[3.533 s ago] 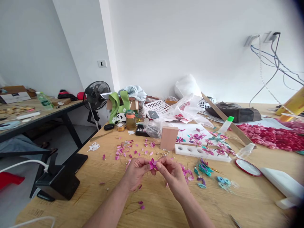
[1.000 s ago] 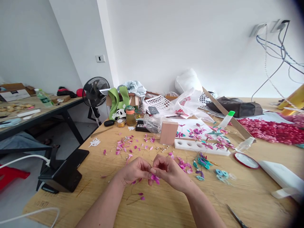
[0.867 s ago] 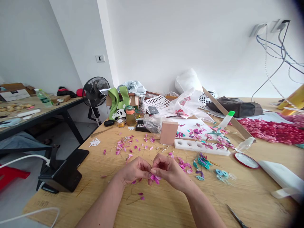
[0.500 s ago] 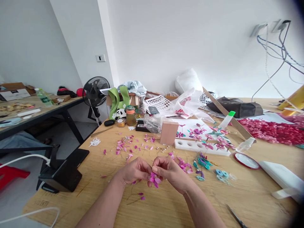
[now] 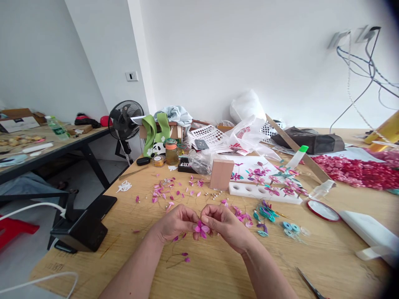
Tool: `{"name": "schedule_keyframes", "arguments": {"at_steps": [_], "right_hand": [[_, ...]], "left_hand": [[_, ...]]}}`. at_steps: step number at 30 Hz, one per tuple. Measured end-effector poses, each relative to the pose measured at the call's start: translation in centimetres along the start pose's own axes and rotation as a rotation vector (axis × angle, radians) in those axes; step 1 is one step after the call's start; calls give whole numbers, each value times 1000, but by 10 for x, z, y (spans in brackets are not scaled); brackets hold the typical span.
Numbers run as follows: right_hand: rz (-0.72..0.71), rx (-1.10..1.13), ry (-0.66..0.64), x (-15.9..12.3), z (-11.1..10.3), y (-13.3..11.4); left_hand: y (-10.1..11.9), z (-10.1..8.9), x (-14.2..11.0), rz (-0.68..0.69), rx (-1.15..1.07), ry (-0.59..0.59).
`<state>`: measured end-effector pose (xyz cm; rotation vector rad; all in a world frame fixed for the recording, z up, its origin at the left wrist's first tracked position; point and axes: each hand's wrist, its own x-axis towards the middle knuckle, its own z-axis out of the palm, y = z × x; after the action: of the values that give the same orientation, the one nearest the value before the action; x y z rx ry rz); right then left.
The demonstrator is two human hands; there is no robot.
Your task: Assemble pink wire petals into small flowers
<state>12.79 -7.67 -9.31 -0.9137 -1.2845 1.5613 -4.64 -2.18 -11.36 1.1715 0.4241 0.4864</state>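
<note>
One magenta flower [image 5: 202, 230] is pinched between the thumbs and fingers of the left hand [image 5: 174, 223] and right hand [image 5: 225, 226], on the near side of the wooden block [image 5: 222, 175]. The step looks like fine fingertip shaping; the next move calls for light, steady pressure, sparing the thin petals.

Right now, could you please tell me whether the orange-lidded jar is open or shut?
Shut: the orange-lidded jar stands upright with its lid over the mouth.
</note>
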Motion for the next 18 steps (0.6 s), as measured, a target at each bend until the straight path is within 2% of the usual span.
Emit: {"name": "schedule_keyframes", "arguments": {"at_steps": [13,18], "right_hand": [[32,-89,-29,-1,-5,1],[37,-127,-23,-2,-4,0]], "left_hand": [[0,1,0,-43,45,-23],[-1,0,1,-17,55,-12]]}}
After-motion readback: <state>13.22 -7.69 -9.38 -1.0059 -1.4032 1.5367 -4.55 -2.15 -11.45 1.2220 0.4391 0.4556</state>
